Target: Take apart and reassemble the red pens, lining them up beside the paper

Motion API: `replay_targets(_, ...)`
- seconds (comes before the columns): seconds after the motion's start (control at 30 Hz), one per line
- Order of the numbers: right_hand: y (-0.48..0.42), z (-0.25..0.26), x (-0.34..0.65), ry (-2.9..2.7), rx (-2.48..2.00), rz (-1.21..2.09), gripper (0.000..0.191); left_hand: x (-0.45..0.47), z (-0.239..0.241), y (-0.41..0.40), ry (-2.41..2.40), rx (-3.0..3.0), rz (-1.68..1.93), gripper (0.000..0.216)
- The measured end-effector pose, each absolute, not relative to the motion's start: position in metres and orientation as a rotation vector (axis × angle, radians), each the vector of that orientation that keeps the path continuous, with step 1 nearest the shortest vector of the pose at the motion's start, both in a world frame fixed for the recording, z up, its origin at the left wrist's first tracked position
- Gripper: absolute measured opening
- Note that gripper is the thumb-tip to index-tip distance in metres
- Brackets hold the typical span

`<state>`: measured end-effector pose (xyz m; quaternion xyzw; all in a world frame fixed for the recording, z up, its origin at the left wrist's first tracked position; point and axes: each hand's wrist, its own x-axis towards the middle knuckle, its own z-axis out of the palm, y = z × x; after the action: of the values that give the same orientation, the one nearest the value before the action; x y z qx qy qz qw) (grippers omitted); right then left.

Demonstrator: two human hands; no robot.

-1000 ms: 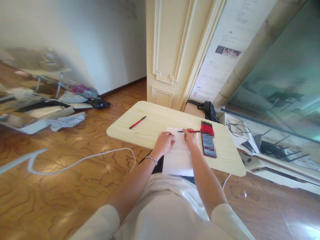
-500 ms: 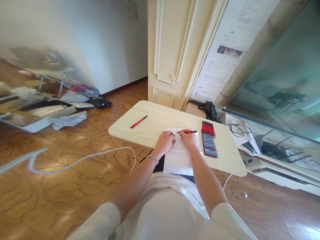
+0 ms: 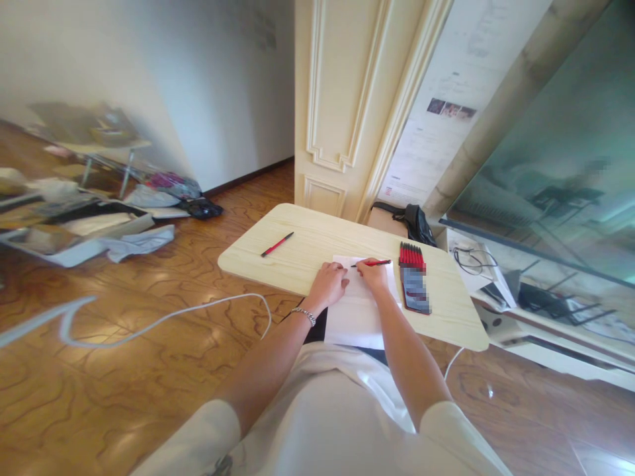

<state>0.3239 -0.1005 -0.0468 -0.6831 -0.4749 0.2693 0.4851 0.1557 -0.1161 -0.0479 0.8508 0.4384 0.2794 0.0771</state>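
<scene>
A white sheet of paper (image 3: 354, 324) lies on the small pale wooden table (image 3: 297, 231) and hangs over its near edge. My right hand (image 3: 373, 276) is closed around a red and black pen (image 3: 380, 263), its black tip at the upper part of the sheet. Resting on the paper's left side is my left hand (image 3: 328, 285), fingers loosely bent and holding nothing. Another red pen (image 3: 278, 244) lies alone on the table's left part. To the right of the paper, a row of several red pens (image 3: 411, 254) sits just above a phone (image 3: 415, 289).
A black bag (image 3: 419, 223) is behind the table's far edge. On the right, a low cabinet carries a white box with black cables (image 3: 471, 260). A white cable (image 3: 183, 311) runs across the wooden floor at left, with boxes and bags (image 3: 89, 228) beyond.
The whole view has shifted very slightly. My hands, the held pen and the paper keep nearly the same positions.
</scene>
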Motion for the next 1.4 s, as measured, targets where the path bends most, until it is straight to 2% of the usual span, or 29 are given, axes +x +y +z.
replay_targets(0.13, -0.103, -0.039, 0.331, -0.855, -1.330, 0.860, 0.033, 0.155, -0.048, -0.116, 1.314, 2.536, 0.861, 0.023)
replay_targets(0.33, -0.130, -0.022, 0.348, -0.587, -0.834, 1.017, 0.021, 0.154, -0.049, -0.117, 1.299, 2.522, 0.879, 0.018)
replay_targets(0.43, -0.149, -0.015, 0.354, -0.535, -0.722, 1.154, 0.032, 0.154, -0.049, -0.116, 1.295, 2.520, 0.873, 0.018)
replay_targets(0.53, -0.162, -0.011, 0.360, -0.506, -0.667, 1.286, 0.053, 0.155, -0.050, -0.115, 1.295, 2.532, 0.856, 0.019)
replay_targets(0.63, -0.167, -0.012, 0.365, -0.484, -0.628, 1.316, 0.059, 0.155, -0.050, -0.113, 1.307, 2.537, 0.838, 0.019)
replay_targets(0.93, -0.161, -0.018, 0.361, -0.378, -0.682, 1.204, 0.053, 0.158, -0.052, -0.111, 1.320, 2.547, 0.805, 0.021)
replay_targets(1.13, -0.159, -0.014, 0.355, -0.461, -0.554, 0.963, 0.023, 0.159, -0.040, -0.112, 1.346, 2.473, 0.743, 0.016)
replay_targets(1.27, -0.170, -0.008, 0.339, -0.532, -0.523, 0.868, 0.014, 0.167, -0.028, -0.138, 1.271, 2.130, 0.977, 0.025)
replay_targets(1.4, -0.193, -0.006, 0.312, -0.703, -0.625, 0.822, 0.010, 0.184, -0.023, -0.170, 0.830, 1.471, 0.921, 0.046)
